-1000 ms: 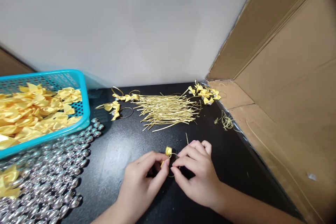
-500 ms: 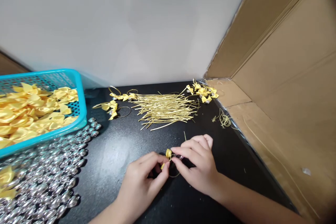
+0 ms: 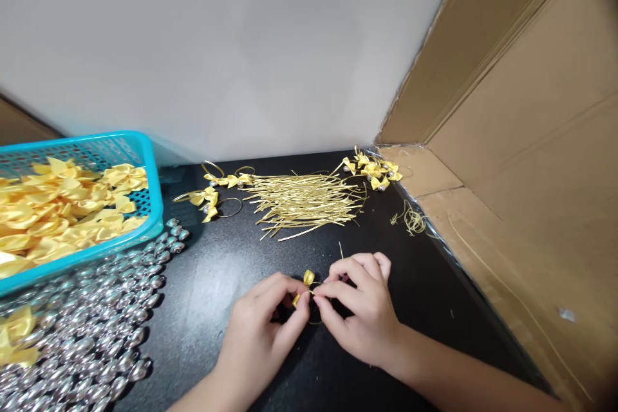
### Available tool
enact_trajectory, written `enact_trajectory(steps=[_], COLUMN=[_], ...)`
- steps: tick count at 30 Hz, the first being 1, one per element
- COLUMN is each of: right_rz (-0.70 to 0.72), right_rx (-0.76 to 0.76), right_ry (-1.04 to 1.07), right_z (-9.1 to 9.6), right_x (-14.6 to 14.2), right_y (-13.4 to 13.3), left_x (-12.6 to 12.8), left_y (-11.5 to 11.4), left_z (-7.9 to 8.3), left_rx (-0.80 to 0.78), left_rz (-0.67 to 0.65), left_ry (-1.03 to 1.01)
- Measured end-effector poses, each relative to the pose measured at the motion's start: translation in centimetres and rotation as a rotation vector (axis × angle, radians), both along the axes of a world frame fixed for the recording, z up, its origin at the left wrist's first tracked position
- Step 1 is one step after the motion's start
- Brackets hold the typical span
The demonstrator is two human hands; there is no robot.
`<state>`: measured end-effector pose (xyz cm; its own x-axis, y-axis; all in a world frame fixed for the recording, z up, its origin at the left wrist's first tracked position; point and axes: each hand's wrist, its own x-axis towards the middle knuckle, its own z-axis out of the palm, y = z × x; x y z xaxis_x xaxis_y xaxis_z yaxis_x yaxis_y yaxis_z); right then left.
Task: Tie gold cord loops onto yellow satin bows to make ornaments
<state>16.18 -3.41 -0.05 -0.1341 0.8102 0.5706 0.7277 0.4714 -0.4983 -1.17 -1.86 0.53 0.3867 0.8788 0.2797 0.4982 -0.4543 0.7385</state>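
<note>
My left hand (image 3: 267, 320) pinches a small yellow satin bow (image 3: 308, 277) between thumb and index finger, one loop of it poking up above the fingertips. Close against it, my right hand (image 3: 363, 310) has its thumb and index finger closed on a thin gold cord (image 3: 315, 322) at the bow's middle. The cord curves in a loop below the fingertips, and a thin straight end stands up behind the right hand. Fingers hide most of where bow and cord meet. Both hands are just above the black table (image 3: 203, 309).
A blue basket (image 3: 157, 193) of yellow bows (image 3: 62, 203) stands left, beside many silver beads (image 3: 91, 335). Gold cord pieces (image 3: 304, 203) lie at the back between bow-and-bead loops (image 3: 210, 199) and another such pile (image 3: 374, 167). Tangled thread (image 3: 414, 220) lies near the cardboard (image 3: 526, 161).
My right fingertips have shifted slightly left and down, closing on the cord nearer the bow. A clear or silvery bit beside them is now hidden. The view has moved slightly.
</note>
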Motion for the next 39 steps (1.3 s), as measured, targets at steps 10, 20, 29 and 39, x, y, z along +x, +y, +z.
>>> enact_trajectory(steps=[10,20,29,39], right_rz=[0.08,0.176,0.121,0.02], right_rx=[0.095,0.264,0.125,0.032], right_ry=[-0.113,-0.243,-0.046,0.118], right_z=[-0.2,0.3,0.9,0.6], right_x=[1.0,1.7,0.9,0.1], right_y=[0.4,0.7,0.3,-0.2], left_x=[0.0,-1.0,-1.2,0.1], left_y=[0.7,2.4,2.5,0.9], left_z=[0.2,2.1,2.6,1.0], left_rx=[-0.078,-0.569,-0.604,-0.686], left_rz=[-0.117,-0.348,-0.298,-0.077], left_ry=[-0.012,-0.078,-0.039,-0.282])
